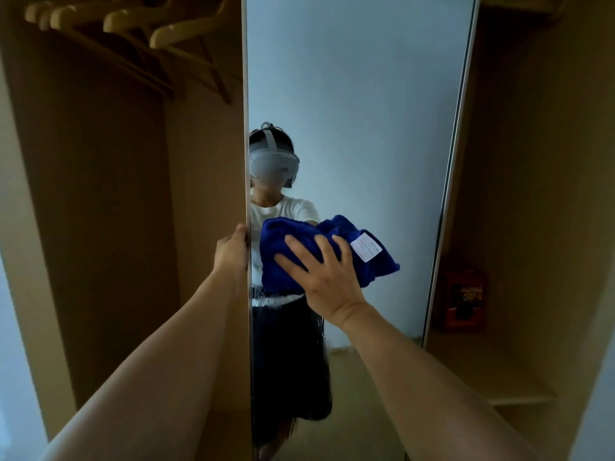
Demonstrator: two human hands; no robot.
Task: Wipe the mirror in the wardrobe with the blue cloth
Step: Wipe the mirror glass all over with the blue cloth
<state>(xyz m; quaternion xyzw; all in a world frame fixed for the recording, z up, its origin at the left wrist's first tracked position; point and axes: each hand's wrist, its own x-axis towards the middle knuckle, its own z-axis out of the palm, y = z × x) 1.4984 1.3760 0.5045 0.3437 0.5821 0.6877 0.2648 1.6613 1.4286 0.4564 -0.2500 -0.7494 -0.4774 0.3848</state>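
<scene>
an open wooden wardrobe [100, 194] fills the view, its tall mirror [366, 111] in the middle. the right hand [324, 277] lies flat, fingers spread, pressing the bunched blue cloth [286, 257] against the glass at mid height; a white tag [365, 246] shows on the cloth. the left hand [232, 252] is curled around the mirror's left edge. wooden hangers [149, 24] hang at upper left; a red box [463, 299] sits on the right shelf [482, 371].

Head view, close, facing mirror [359, 111]
</scene>
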